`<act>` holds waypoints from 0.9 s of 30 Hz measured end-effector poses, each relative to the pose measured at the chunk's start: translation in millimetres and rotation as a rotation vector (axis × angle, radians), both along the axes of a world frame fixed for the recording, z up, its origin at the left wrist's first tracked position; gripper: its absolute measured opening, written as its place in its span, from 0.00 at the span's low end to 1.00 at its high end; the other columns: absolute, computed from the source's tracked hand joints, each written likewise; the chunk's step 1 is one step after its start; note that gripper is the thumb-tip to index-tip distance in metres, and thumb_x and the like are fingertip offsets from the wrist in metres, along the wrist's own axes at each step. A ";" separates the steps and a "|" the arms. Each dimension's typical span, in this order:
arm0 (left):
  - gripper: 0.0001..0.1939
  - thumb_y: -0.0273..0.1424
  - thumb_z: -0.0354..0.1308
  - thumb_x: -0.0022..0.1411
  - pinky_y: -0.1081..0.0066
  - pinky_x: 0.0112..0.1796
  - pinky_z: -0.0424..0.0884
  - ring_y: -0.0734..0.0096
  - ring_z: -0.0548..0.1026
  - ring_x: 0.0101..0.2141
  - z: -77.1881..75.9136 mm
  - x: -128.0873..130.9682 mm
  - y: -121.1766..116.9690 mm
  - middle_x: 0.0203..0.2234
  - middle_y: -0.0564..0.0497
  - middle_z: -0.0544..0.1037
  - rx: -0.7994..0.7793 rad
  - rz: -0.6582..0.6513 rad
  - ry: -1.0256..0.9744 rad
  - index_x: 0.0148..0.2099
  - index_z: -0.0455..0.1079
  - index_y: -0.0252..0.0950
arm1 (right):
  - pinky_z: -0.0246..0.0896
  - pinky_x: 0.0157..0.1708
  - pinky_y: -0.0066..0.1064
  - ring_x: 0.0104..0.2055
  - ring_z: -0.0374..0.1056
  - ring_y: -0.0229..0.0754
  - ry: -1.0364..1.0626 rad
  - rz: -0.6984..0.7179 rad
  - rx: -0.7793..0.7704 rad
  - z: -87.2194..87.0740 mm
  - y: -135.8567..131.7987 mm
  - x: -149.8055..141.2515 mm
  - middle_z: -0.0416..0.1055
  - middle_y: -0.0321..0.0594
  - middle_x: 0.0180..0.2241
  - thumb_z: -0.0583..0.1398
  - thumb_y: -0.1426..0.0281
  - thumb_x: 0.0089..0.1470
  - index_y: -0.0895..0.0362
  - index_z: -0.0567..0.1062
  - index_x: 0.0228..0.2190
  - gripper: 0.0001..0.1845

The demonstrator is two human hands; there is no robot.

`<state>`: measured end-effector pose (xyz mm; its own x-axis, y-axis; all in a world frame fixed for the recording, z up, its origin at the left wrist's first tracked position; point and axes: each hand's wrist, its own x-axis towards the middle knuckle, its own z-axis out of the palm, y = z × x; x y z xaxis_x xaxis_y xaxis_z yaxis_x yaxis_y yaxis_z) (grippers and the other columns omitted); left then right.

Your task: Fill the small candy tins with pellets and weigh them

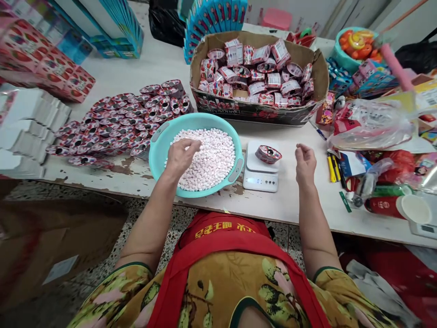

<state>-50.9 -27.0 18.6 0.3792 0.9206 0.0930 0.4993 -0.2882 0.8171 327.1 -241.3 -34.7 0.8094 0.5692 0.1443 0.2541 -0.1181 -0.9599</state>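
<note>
My left hand (180,157) hovers over the left part of a turquoise basin (156,157). Its fingers are drawn together, and whatever they may hold is hidden. Small white and pale pink candies (211,159) fill the basin. On the white digital scale (261,181) rests one red strawberry-print carton (268,154) with a round hole in its top. Just right of the scale is my right hand (305,164), closed with its fingers curled inward; I cannot make out anything in it.
Many similar cartons (112,120) stand grouped left of the basin. Behind it, a cardboard box (252,111) holds more cartons lying in various directions. Plastic bags (372,118), a yellow cutter (331,168) and a red cup (382,206) crowd the right side. The table's front edge runs before me.
</note>
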 end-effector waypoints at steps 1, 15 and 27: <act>0.15 0.45 0.60 0.63 0.54 0.61 0.66 0.52 0.76 0.52 -1.4 -0.8 0.0 0.43 0.45 0.81 0.024 -0.013 0.023 0.34 0.77 0.39 | 0.66 0.54 0.43 0.51 0.71 0.46 0.029 -0.064 0.025 -0.5 -5.7 4.5 0.75 0.45 0.48 0.64 0.42 0.50 0.54 0.74 0.45 0.33; 0.20 0.42 0.63 0.60 0.60 0.48 0.75 0.63 0.78 0.40 8.0 21.4 -18.5 0.48 0.44 0.82 -0.067 -0.063 -0.044 0.50 0.78 0.36 | 0.71 0.51 0.43 0.42 0.74 0.43 0.179 -0.226 -0.012 -26.0 -71.6 -13.8 0.78 0.42 0.40 0.71 0.54 0.41 0.56 0.78 0.37 0.24; 0.15 0.36 0.58 0.67 0.61 0.50 0.73 0.60 0.79 0.46 36.7 144.7 -34.2 0.49 0.46 0.82 0.208 -0.632 0.172 0.54 0.77 0.40 | 0.72 0.50 0.43 0.43 0.75 0.45 0.202 -0.131 -0.062 -27.7 -73.8 -21.4 0.79 0.44 0.42 0.70 0.55 0.44 0.56 0.78 0.37 0.22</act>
